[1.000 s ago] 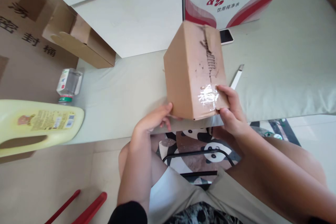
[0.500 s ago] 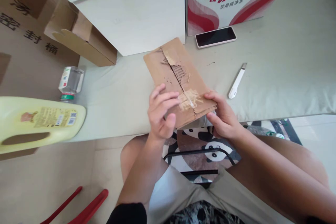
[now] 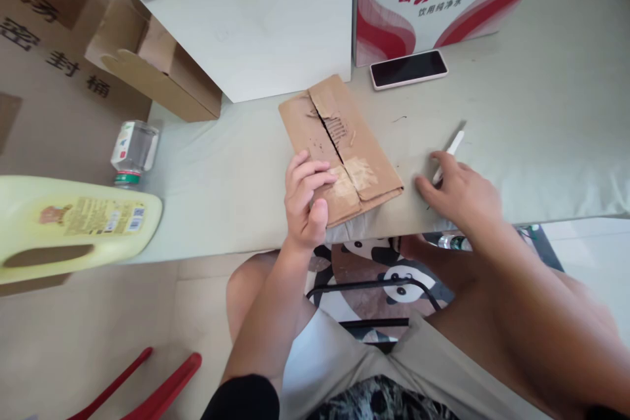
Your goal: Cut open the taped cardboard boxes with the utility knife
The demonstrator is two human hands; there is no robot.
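Note:
A flat brown cardboard box (image 3: 367,138) lies on the bench, with a torn patch and a dark slit along its taped seam. My left hand (image 3: 305,200) rests on its near left side, fingers stretched over the cardboard and thumb apart at the edge. To the right, my right hand (image 3: 460,187) is over a white utility knife (image 3: 455,144) with its blade end pointing away. Thumb and index finger are spread on either side of the handle, whose lower end my hand partly hides. Whether the fingers touch it is unclear.
A phone (image 3: 408,70) lies before a red-and-white carton (image 3: 443,6) at the back, beside a white box (image 3: 260,33). At left are a clear bottle (image 3: 135,147), a yellow jug (image 3: 113,210) and a brown carton (image 3: 182,85). The padded bench (image 3: 221,210) ends just before my knees.
My right hand has let go of the cardboard box and moved right to the utility knife. The box now lies lower and flatter on the bench, my left hand still on it.

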